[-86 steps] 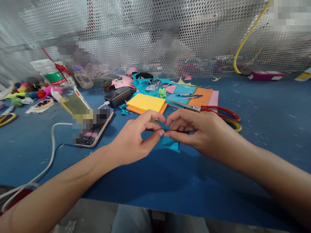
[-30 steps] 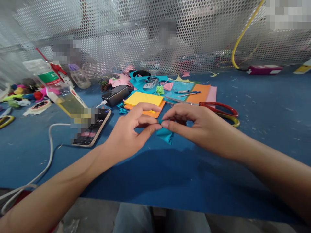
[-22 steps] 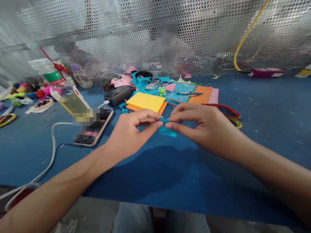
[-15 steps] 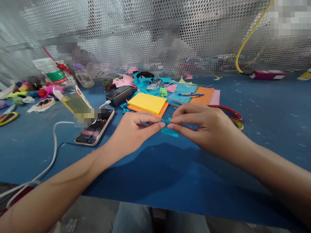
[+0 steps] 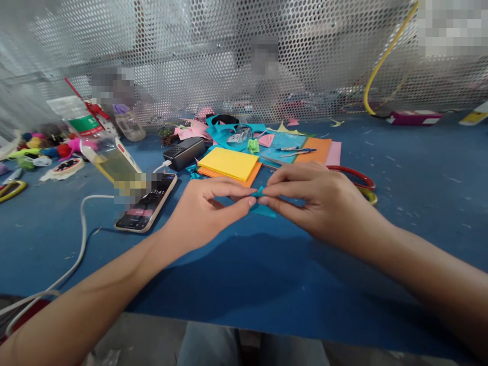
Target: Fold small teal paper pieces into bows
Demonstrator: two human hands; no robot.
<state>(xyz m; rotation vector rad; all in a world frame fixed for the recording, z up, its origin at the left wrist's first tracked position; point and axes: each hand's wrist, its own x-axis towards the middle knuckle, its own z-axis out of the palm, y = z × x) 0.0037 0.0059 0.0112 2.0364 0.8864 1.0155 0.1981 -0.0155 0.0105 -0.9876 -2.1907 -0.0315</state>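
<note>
Between my fingertips is a small piece of teal paper point(image 5: 266, 210), its lower flap hanging below my fingers and its upper part bunched in the pinch. My left hand point(image 5: 213, 206) grips its left side between thumb and fingers. From the right, my right hand point(image 5: 318, 198) pinches the same paper, and the two sets of fingertips almost meet. Just beyond them lies a stack of yellow paper point(image 5: 229, 162) over orange sheets point(image 5: 254, 175). Scissors with red and olive handles point(image 5: 358, 177) lie partly hidden behind my right hand.
A phone point(image 5: 147, 203) with a white cable point(image 5: 84, 223) lies left of my hands, near a black box-shaped device point(image 5: 184, 153) and a bottle point(image 5: 86, 122). Behind are teal paper scraps point(image 5: 219, 134), pens point(image 5: 295, 151) and a perforated metal screen point(image 5: 213, 61). The table's near edge runs above my knees.
The teal paper's upper part now pokes up between my fingertips, and less of its lower flap shows. Both hands keep their pinch. The whole view has shifted slightly.
</note>
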